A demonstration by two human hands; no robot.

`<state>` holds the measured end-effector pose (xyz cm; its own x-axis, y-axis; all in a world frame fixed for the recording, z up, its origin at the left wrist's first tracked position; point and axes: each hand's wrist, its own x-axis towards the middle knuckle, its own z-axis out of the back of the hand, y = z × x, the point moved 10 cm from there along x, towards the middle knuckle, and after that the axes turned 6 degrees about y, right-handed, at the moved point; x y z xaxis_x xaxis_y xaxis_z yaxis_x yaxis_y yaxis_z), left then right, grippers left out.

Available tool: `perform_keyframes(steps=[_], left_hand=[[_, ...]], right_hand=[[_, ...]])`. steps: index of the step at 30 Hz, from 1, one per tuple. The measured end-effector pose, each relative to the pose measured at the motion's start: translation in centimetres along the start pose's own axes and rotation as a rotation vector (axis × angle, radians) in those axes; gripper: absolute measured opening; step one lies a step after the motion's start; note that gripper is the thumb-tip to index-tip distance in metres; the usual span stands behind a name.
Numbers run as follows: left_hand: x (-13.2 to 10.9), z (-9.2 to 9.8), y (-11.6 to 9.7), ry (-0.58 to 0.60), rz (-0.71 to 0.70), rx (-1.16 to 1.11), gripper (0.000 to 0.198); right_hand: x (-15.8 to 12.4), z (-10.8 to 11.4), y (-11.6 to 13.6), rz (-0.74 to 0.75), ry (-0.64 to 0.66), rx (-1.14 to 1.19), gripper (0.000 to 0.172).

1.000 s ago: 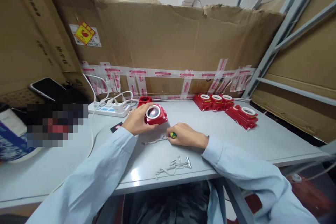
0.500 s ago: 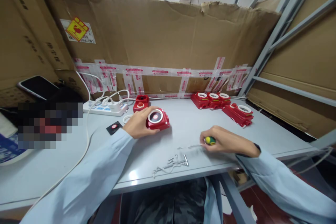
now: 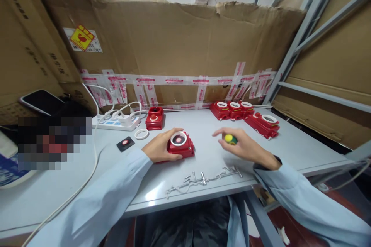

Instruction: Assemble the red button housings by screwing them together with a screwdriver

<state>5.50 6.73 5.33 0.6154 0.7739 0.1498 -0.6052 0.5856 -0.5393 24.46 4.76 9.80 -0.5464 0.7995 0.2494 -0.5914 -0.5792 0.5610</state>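
Two bare hands in pale blue sleeves work at a grey table (image 3: 199, 128) before a cardboard panel (image 3: 174, 42). To the right of the white power strip (image 3: 116, 122), and nearer the person, is a red box (image 3: 185, 149) bearing a white ring. The left hand (image 3: 159, 146) grips it from the left, thumb along the near side and fingers round the back; whether its base touches the tabletop cannot be told.

Well to the right of the power strip, the right hand (image 3: 243, 144) hangs over the table, folded round a green-and-yellow handle (image 3: 230, 139), the forefinger reaching out apart from the rest. A stretch of tabletop separates it from the red box.

Off the power strip's right end stands a red unit (image 3: 154, 119) with a round button; just before the strip lie a loose white ring (image 3: 142, 134) and a black card (image 3: 125, 144). Farther right of the strip, metal tools (image 3: 203, 178) and small screws (image 3: 187, 179) lie close to the table's front edge. Well right of the strip, three red boxes (image 3: 233, 112) line the back edge, a longer red box (image 3: 262, 125) beside them. A white cord (image 3: 96, 160) trails from the strip over the front edge.
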Motion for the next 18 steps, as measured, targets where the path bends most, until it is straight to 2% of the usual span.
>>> perform_keyframes(steps=[3, 6, 9, 12, 18], left_hand=[[0.1, -0.7, -0.2, 0.039, -0.023, -0.042, 0.076], [0.1, -0.9, -0.6, 0.027, -0.049, -0.040, 0.070], [0.1, -0.8, -0.8, -0.004, -0.061, -0.027, 0.068], [0.1, -0.6, -0.8, -0.027, -0.064, -0.026, 0.068], [0.1, -0.7, -1.0, -0.025, -0.068, -0.019, 0.067]], right_hand=[[2.1, 2.8, 1.6, 0.100, -0.346, 0.377, 0.015], [4.2, 3.0, 2.5, 0.201, -0.519, 0.779, 0.010], [6.2, 1.2, 2.8, 0.200, -0.528, 0.979, 0.006], [6.9, -0.2, 2.9, 0.184, -0.511, 1.006, 0.006], [6.5, 0.0, 2.3, 0.178, -0.547, 1.014, 0.005]])
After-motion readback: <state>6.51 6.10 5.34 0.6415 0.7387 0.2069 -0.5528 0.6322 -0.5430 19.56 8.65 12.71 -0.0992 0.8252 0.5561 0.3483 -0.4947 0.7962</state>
